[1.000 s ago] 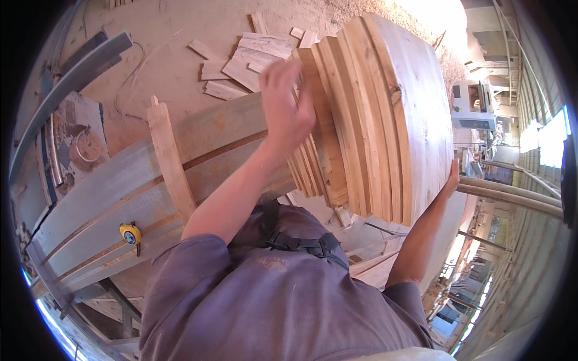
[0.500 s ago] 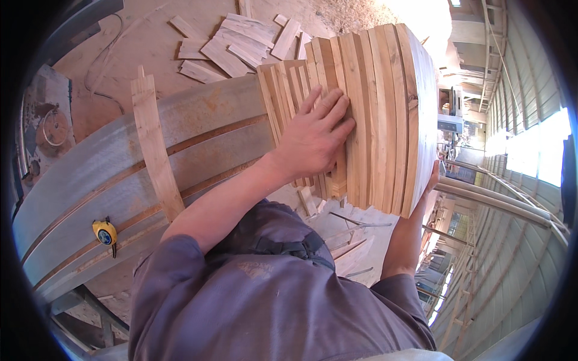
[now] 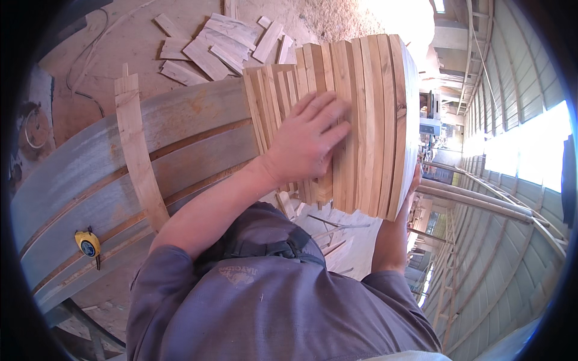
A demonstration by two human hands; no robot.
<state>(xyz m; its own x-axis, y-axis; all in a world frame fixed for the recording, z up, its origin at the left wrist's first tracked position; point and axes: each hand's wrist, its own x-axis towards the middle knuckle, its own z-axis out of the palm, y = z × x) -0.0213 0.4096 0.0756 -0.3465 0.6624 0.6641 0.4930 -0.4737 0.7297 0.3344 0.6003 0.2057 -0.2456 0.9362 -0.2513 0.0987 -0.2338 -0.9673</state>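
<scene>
A row of wooden boards stands on edge, side by side, at the right end of a grey metal bed. My left hand lies over the upper edges of the shorter boards near the row's middle, its fingers bent but apart. My right hand is against the pale outer face of the last board on the right; most of its fingers are hidden. Board heights differ, those at the left of the row being lower. One wooden strip lies alone across the metal bed, left of the row.
A yellow tape measure rests on the bed's near left part. Loose boards lie scattered on the floor beyond the bed, beside a heap of wood shavings. Metal pipes run along the right, near a sheet-metal wall.
The whole view has shifted, so the bed and boards sit farther left. My left hand's fingers have bent more and look slightly blurred. My right hand stays at the end board.
</scene>
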